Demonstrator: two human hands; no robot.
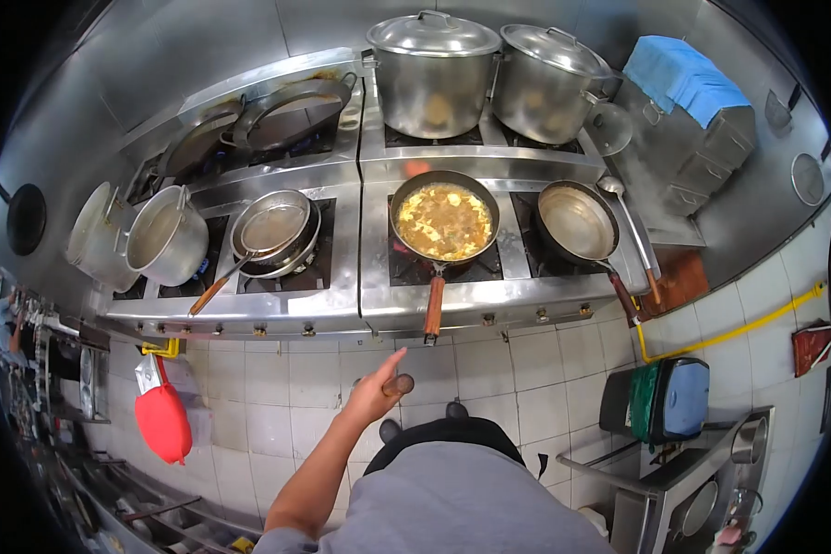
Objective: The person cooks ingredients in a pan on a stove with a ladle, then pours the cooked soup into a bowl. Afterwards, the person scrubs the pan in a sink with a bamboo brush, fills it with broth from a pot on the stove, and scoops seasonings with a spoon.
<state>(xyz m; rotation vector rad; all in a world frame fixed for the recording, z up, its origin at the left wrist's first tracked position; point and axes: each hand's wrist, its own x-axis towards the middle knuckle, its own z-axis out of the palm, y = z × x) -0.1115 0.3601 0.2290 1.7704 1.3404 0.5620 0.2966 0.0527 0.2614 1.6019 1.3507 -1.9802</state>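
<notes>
Partly inside left grip [374, 397], brown rod [400, 384]

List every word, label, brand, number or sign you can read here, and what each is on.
No text is readable anywhere in this view.
Stove knobs: any markings too small to read.
Dark red object, far right: any print too blurred to read.
Frying pan's wooden handle: no lettering visible.

Brown round-ended handle [399, 385], mostly hidden
</notes>
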